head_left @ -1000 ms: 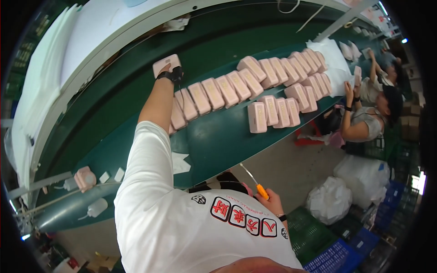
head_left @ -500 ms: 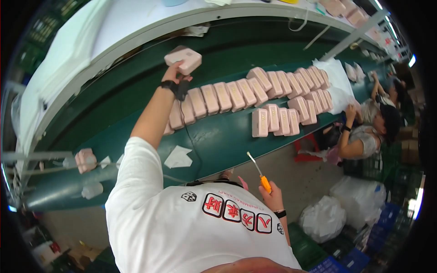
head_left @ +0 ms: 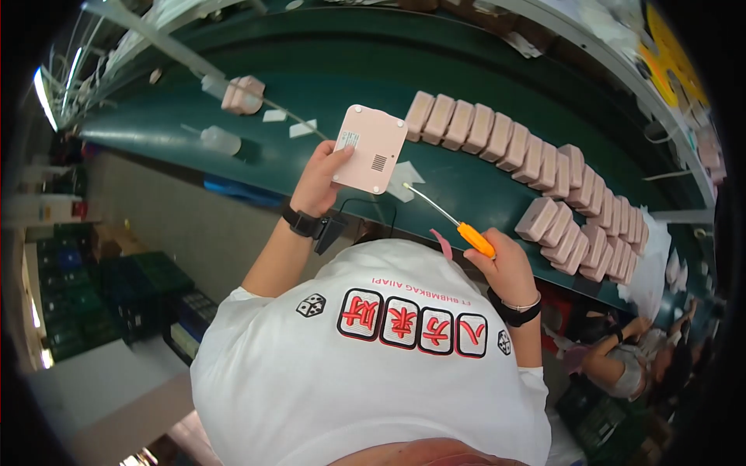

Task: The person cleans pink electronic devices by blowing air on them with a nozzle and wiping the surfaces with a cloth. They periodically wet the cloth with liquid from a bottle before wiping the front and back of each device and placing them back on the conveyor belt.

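Observation:
My left hand (head_left: 320,177) grips a pink rounded-square device (head_left: 370,149) by its left edge. Its flat underside faces me, showing small round feet at the corners, a label and a dark slotted patch. In my right hand (head_left: 507,268) is a screwdriver (head_left: 475,239) with an orange handle. Its metal shaft points up and left, the tip just below the device's right corner and apart from it. White paper pieces (head_left: 402,180) lie on the green belt behind the tip.
A long row of similar pink devices (head_left: 483,128) stands on the green conveyor belt (head_left: 295,175), running away to the right. At the left are more pink pieces (head_left: 244,95) and a translucent bottle (head_left: 221,141). A person (head_left: 625,365) works at the far right.
My left hand has brought the pink device from the belt's far side in close, turning its underside toward me. The screwdriver has risen nearer to it. The view has swung left.

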Available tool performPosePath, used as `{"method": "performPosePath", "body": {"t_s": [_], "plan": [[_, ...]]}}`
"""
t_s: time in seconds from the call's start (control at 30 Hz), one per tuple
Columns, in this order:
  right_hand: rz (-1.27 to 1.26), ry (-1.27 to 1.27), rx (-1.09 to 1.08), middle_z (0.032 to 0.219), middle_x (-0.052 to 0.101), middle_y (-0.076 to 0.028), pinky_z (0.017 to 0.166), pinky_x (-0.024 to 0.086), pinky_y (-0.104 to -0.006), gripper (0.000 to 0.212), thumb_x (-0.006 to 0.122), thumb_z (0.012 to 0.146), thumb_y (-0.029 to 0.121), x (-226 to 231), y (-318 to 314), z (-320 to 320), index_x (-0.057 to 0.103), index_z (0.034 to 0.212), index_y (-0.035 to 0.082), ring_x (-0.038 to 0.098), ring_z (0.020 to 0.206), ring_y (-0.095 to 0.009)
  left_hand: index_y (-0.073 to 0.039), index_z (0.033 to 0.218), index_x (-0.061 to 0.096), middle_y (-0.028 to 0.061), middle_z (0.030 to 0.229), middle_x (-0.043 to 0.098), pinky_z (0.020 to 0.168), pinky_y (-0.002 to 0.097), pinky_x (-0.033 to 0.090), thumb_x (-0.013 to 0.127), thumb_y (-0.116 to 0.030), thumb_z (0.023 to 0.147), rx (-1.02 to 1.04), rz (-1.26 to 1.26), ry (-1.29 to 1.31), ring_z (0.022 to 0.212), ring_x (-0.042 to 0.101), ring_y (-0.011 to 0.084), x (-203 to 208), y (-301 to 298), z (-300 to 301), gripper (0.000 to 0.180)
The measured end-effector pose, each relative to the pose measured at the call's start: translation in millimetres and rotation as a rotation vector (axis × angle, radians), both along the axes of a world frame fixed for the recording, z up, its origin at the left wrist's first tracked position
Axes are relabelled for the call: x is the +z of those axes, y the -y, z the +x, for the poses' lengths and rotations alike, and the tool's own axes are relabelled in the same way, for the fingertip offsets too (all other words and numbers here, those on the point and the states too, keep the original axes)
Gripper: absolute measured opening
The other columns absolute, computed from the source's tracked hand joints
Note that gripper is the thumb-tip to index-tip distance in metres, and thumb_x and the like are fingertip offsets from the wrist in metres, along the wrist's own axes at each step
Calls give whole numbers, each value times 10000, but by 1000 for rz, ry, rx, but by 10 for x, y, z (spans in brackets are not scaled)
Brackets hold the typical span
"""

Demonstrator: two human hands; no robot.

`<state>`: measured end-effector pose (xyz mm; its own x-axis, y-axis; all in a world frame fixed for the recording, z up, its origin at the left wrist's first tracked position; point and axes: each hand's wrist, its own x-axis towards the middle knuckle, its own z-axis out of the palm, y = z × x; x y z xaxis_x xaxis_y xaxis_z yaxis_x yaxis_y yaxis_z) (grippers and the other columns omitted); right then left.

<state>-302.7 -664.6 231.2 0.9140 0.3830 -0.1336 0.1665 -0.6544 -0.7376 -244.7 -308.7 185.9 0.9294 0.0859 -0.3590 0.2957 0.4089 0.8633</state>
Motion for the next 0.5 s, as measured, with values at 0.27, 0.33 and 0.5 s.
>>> {"method": "performPosePath", "body": {"t_s": [0.27,0.33,0.5], "plan": [[-139,81,130,759,556,-202,607,434,-445,407,723,840,338,163,-625,163,499,846,-2,560,718,-416,-30,1090,508,75,1016,630,774,276,524,689,-174,899,180,112,-31,903,628,131,18,-474,-771,300],[-184,75,110,766,570,-203,606,439,-451,407,721,843,340,170,-708,177,494,841,2,567,715,-419,-24,1090,515,72,1012,632,774,283,523,703,-163,889,202,163,-73,906,628,133,27,-597,-857,309],[-176,40,296,765,592,-198,605,449,-445,390,721,845,337,133,-835,225,509,828,10,585,704,-406,-27,1054,556,69,1004,636,764,292,521,739,-189,861,224,402,12,914,627,132,-7,-818,-905,312]]}}
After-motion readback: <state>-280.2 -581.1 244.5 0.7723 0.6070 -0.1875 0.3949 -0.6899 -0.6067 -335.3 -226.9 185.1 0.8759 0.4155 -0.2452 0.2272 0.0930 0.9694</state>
